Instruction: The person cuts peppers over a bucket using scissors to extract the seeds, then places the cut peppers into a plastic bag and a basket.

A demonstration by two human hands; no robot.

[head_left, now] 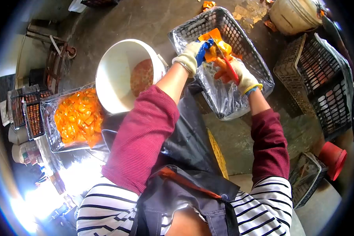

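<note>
My left hand [194, 55], in a pale glove with blue fingertips, pinches an orange plastic packet [212, 36]. My right hand [238, 72], in a pale glove with orange fingers, is closed around red-handled scissors [233, 70]. The scissor blades point up at the packet; whether they touch it I cannot tell. Both hands are over a black plastic crate [259, 55] lined with clear plastic [220, 94]. More orange material lies behind the hands, partly hidden by them. Left of my left forearm stands a white bucket [110, 74] with a reddish, speckled mass [142, 76] inside.
A crate heaped with orange packets [78, 118] sits left of the bucket. Stacked black crates [322, 78], a dirty white bucket [293, 15] and a red container [332, 160] are on the right. Orange scraps lie on the floor [145, 19].
</note>
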